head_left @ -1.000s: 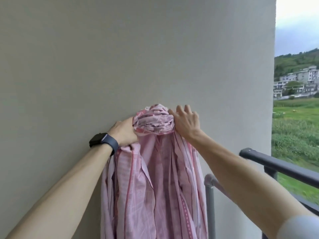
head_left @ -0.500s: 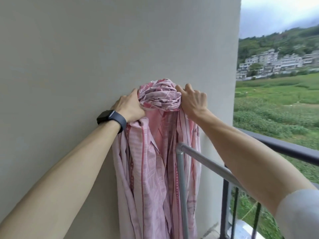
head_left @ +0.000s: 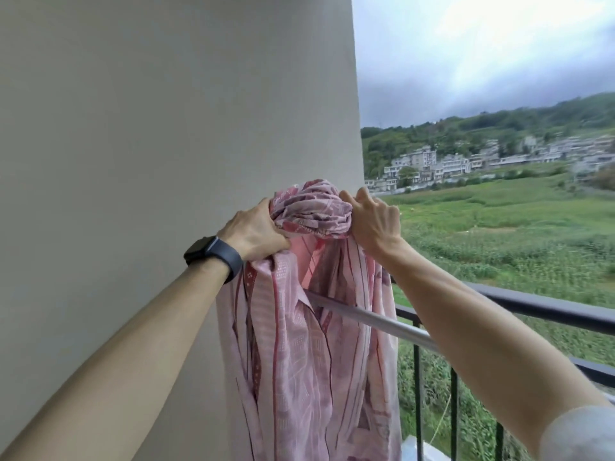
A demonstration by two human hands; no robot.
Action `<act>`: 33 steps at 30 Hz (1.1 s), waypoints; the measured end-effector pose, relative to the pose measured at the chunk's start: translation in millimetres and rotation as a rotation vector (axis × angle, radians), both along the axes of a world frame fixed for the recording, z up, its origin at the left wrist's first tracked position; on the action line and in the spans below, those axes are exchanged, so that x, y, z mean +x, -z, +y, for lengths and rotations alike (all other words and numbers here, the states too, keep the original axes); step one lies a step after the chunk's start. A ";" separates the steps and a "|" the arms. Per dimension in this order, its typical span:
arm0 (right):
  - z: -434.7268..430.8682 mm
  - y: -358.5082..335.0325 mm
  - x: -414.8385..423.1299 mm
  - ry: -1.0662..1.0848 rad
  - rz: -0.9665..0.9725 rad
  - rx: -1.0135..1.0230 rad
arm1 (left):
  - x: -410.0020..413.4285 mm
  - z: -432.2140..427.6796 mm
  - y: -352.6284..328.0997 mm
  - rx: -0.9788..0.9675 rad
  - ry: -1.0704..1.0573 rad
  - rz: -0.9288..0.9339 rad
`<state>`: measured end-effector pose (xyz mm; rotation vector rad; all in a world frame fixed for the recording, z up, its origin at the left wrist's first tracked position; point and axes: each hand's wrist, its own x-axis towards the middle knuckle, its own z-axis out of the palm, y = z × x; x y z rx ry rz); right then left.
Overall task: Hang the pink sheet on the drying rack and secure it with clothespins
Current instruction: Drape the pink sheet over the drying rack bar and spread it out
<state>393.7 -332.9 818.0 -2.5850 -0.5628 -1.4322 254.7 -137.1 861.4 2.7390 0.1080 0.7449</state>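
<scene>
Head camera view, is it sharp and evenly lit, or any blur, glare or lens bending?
Head view: soft overcast light, no hard shadows; head view: cloudy sky nearly washed out at top; head view: pink patterned sheet fairly sharp, distant white houses softer; head view: wide-angle lens stretches the corners.

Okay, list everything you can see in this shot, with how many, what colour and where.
pink sheet: one, pink with darker stripes, bunched between the hands at centre, rest hanging down
rack bar: one, silver, slanting from the sheet toward lower right
railing: one, dark, right side
wall: one, grey, left
buildings: many, pale, far hillside at right
field: one, green, beyond the railing
watch: one, dark, left wrist
left hand: one, grips the bunch's left side
right hand: one, grips the bunch's right side
</scene>
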 end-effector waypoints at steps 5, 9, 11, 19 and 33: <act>-33.5 4.6 -41.4 0.001 0.027 -0.010 | -35.4 -29.6 14.0 -0.032 -0.014 -0.003; -70.4 8.3 -72.3 -0.002 0.065 -0.016 | -59.6 -61.9 27.5 -0.052 -0.015 -0.024; -94.5 11.4 -88.0 0.018 0.081 -0.017 | -68.2 -81.6 39.0 -0.077 0.009 -0.013; -199.3 60.3 -142.8 0.025 0.200 -0.121 | -92.8 -166.6 122.9 -0.360 0.231 0.236; -237.3 106.9 -203.2 -0.119 0.583 0.061 | -136.9 -177.8 250.7 -1.017 0.208 0.395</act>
